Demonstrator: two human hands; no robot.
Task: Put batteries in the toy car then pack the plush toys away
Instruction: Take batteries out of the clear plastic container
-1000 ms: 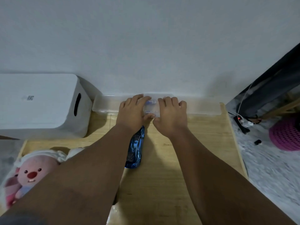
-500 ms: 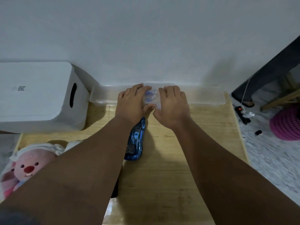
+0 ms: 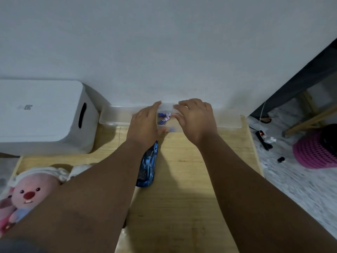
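While both arms stretch across the tabletop [image 3: 191,189] toward the wall, the left hand [image 3: 145,123] and right hand [image 3: 196,121] bracket a small clear box [image 3: 166,114] that sits against a long clear tray [image 3: 116,115] at the back edge. The right fingers [image 3: 189,104] curl over the box's far rim and seem to be lifting its see-through lid, while the left fingers [image 3: 155,106] lie fairly flat and close together along the box's near side, apparently to stop it sliding. Between the two sets of fingers lie the batteries [image 3: 164,117], blue with white ends, loose in the box and not yet picked up. Just behind the left wrist, the blue toy car [image 3: 147,167] waits on the wood, close enough to take them quickly. Farther back, beside the left forearm, a pink plush toy [image 3: 31,192] remains unpacked, and a white storage bin [image 3: 45,115] stands well out from the left fingers.
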